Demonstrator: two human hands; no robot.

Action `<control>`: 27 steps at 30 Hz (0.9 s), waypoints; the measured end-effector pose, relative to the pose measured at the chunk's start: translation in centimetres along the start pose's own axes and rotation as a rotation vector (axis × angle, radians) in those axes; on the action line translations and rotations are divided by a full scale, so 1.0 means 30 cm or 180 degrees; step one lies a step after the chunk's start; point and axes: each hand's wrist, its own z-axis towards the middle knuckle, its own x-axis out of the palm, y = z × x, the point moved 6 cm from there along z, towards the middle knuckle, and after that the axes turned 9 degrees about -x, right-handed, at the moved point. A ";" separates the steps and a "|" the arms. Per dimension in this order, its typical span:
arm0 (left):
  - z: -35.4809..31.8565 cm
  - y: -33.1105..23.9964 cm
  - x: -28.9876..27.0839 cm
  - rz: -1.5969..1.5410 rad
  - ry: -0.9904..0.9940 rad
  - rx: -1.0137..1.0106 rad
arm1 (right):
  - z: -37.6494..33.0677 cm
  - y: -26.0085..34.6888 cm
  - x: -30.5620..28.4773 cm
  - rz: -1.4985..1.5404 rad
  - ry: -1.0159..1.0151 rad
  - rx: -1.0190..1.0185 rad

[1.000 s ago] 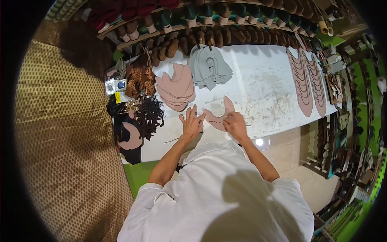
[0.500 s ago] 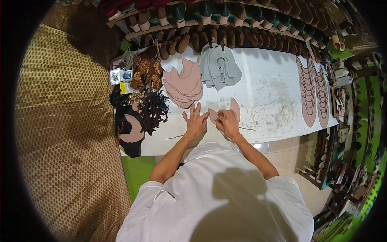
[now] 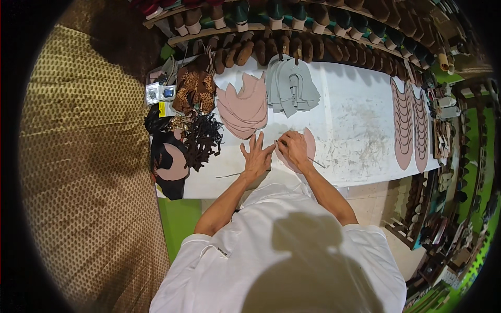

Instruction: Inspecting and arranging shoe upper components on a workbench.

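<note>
A curved pink shoe-upper piece [image 3: 310, 142] lies on the white work table in front of me, partly under my right hand. My right hand [image 3: 294, 149] is closed, thumb and fingers pinched at the piece's left edge. Beside it, my left hand [image 3: 257, 159] rests on the table with its fingers spread. One left fingertip reaches toward the pinched edge; whether it touches the piece is too small to tell. Beyond the left hand is a fanned stack of pink upper pieces [image 3: 242, 112]. Grey upper pieces [image 3: 308, 96] are piled beside that stack.
Dark straps [image 3: 201, 141] and leopard-print pieces [image 3: 195, 88] crowd the table's left end. Two rows of overlapping pink pieces [image 3: 402, 130] lie at the right. Shoe lasts [image 3: 308, 48] line shelves along the far edge. A patterned curtain [image 3: 88, 172] hangs on the left.
My right hand has shifted slightly, and its fingers now cover more of the pink piece's left edge. My left hand remains spread in nearly the same place. The view has tilted a little.
</note>
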 end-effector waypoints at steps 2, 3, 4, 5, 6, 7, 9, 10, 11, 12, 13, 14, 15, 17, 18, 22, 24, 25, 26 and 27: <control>0.002 0.001 0.003 -0.0024 0.0006 0.0009 | 0.004 -0.007 0.006 -0.0039 0.0055 0.0064; 0.000 -0.001 0.001 -0.0042 -0.0004 0.0023 | 0.005 -0.007 0.006 -0.0038 0.0058 0.0061; -0.001 -0.002 -0.001 -0.0044 -0.0004 0.0021 | 0.005 -0.010 0.009 -0.0024 0.0092 0.0097; -0.001 -0.002 0.000 -0.0035 0.0028 -0.0003 | 0.004 -0.013 0.012 -0.0011 0.0125 0.0135; -0.001 0.000 0.002 -0.0026 0.0057 -0.0026 | 0.006 -0.012 0.012 -0.0012 0.0126 0.0133; -0.001 0.000 0.001 -0.0027 0.0056 -0.0026 | 0.008 -0.011 0.011 -0.0033 0.0113 0.0130; -0.001 0.000 -0.001 -0.0046 0.0085 -0.0007 | 0.010 -0.011 0.009 -0.0058 0.0099 0.0125; 0.002 -0.001 -0.002 -0.0047 0.0082 -0.0006 | 0.012 -0.012 0.011 -0.0057 0.0121 0.0129; 0.004 -0.002 0.000 -0.0009 0.0109 -0.0016 | 0.012 -0.013 0.012 -0.0056 0.0144 0.0133; 0.004 0.002 0.004 0.0029 0.0134 -0.0034 | 0.015 -0.009 0.012 -0.0055 0.0148 0.0125; 0.003 0.005 0.006 0.0029 0.0128 -0.0040 | 0.017 -0.003 0.011 -0.0091 0.0129 0.0118; 0.003 0.007 0.006 0.0028 0.0090 -0.0015 | 0.019 0.001 0.009 -0.0127 0.0110 0.0110; 0.004 0.004 0.004 0.0025 0.0058 0.0022 | 0.019 0.000 0.009 -0.0132 0.0108 0.0113; 0.006 0.001 0.005 0.0042 0.0076 0.0029 | 0.019 -0.005 0.008 -0.0114 0.0113 0.0134; 0.006 0.005 0.008 0.0065 0.0087 0.0022 | 0.021 -0.003 0.008 -0.0113 0.0113 0.0129; 0.012 -0.003 -0.003 0.0100 -0.0054 0.0123 | 0.024 -0.010 0.017 -0.0125 0.0210 0.0160; 0.019 -0.015 -0.017 0.0225 -0.0154 0.0146 | 0.022 -0.013 0.021 -0.0151 0.0213 0.0151; 0.019 -0.021 -0.024 0.0227 -0.0153 0.0152 | 0.021 -0.014 0.023 -0.0180 0.0212 0.0170; 0.019 -0.031 -0.028 0.0322 -0.0133 0.0198 | 0.019 -0.015 0.023 -0.0209 0.0211 0.0192; 0.019 -0.033 -0.026 0.0419 -0.0115 0.0240 | 0.020 -0.014 0.020 -0.0209 0.0205 0.0194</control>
